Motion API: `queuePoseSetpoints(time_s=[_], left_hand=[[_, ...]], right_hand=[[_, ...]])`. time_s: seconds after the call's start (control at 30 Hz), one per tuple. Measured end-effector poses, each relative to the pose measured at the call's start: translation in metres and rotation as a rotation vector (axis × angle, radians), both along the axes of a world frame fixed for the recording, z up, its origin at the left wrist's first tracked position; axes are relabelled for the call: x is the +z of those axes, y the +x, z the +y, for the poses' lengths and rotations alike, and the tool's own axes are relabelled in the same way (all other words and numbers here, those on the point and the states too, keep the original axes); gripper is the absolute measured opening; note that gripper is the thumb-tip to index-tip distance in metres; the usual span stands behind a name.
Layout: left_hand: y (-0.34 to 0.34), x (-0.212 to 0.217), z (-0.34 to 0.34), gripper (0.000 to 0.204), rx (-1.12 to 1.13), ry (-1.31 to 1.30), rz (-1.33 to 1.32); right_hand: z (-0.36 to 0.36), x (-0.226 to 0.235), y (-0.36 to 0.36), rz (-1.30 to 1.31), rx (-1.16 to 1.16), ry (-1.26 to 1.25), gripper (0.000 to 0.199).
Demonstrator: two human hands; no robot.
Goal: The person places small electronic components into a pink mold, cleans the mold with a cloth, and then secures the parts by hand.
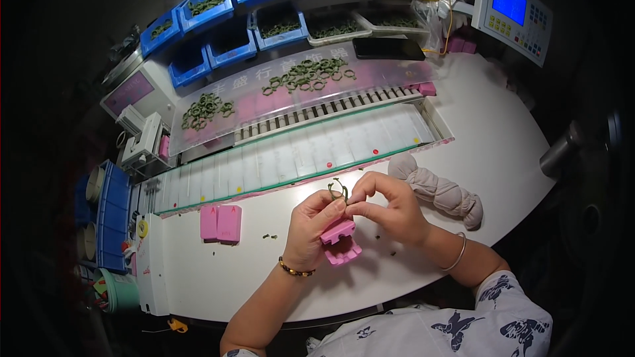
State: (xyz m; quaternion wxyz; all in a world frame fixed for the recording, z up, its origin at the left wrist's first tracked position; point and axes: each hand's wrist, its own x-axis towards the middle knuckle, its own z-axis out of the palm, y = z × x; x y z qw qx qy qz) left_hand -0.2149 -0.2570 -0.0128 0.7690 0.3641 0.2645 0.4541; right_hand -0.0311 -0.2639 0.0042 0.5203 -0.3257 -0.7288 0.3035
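Over the front of the white table, my left hand (pixel 309 228) is closed around a pink rubber mould (pixel 340 255), whose lower flap hangs apart from the upper part. A thin, dark green ring-shaped piece (pixel 338 192) stands up at the fingertips of that hand. My right hand (pixel 397 217) meets it from the right, thumb and forefinger pinched at the base of the green piece. What exactly lies between those fingertips is partly hidden. Small green scraps (pixel 269 236) lie on the table to the left of my hands. Two pink blocks (pixel 228 224) stand farther left.
A rolled grey cloth bundle (pixel 436 188) lies beside my right forearm. Beyond my hands runs a glass-topped strip (pixel 284 158). Behind it, a clear sheet (pixel 251 102) bears heaps of green rings (pixel 307 76). Blue bins (pixel 281 30) and a keypad display (pixel 512 13) stand at the back.
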Motion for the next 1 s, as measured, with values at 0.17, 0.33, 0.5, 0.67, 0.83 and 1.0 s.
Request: queuePoseSetpoints(time_s=[0.17,0.33,0.5,0.67,0.83,1.0], left_hand=[[-0.003,0.003,0.005,0.01,0.218,0.219,0.17],[-0.001,0.001,0.006,0.009,0.393,0.533,0.489],[0.002,0.0,0.003,0.009,0.344,0.62,0.542],[0.004,0.0,0.002,0.009,0.314,0.694,0.576],[0.006,-0.002,0.001,0.008,0.342,0.635,0.517],[0.005,-0.003,0.001,0.007,0.35,0.683,0.556]], right_hand=[[0.008,-0.018,0.007,0.45,0.191,-0.798,0.016],[0.008,-0.01,0.006,0.145,-0.017,-0.403,0.027],[0.002,0.002,0.0,-0.002,-0.092,-0.077,0.018],[0.002,-0.004,0.0,-0.063,-0.118,0.049,0.015],[-0.001,-0.002,-0.001,-0.215,-0.216,0.171,0.015],[-0.001,-0.002,-0.001,-0.361,-0.324,0.321,0.019]])
